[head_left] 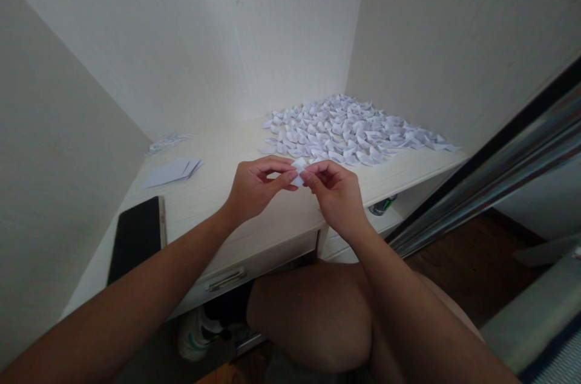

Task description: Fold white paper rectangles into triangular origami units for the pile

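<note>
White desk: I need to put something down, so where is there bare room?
A wide bare patch of the desk lies between the paper sheets and the folded papers, beyond the left hand. A narrow front strip borders the folded papers. Crowded: the back right corner.

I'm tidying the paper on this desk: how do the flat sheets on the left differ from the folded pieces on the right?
The paper sheets lie flat; the folded pieces are bent into pointed shapes. The sheets overlap in one small stack, while the pieces are many and spread widely. Both are white.
</note>
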Demonstrator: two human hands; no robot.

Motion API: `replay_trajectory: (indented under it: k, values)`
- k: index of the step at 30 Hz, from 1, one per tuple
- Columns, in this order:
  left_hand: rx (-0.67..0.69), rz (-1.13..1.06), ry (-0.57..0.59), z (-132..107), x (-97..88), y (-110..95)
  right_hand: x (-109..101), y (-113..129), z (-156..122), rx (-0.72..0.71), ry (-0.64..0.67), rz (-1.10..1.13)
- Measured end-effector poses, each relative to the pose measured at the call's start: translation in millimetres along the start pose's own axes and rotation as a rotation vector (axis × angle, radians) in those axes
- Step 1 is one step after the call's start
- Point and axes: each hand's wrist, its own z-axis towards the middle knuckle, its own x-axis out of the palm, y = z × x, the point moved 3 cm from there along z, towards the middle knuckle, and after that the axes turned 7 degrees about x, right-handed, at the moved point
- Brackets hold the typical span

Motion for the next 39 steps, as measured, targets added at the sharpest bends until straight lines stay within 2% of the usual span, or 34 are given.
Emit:
replay_trajectory:
  k: [13, 28, 39]
  values:
    - [-0.080, 0.015, -0.086, 2.1, 1.0, -5.5, 1.4, 1.9, -1.1, -0.014, 0.010, 0.085]
    - [-0.123, -0.023, -0.073, 2.3, 2.7, -6.0, -1.2, -0.1, -0.3, -0.068, -0.034, 0.035]
    - [-0.128, -0.073, -0.054, 2.0, -0.5, 2.5, -2.1, 3.2, -2.6, -0.065, -0.052, 0.005]
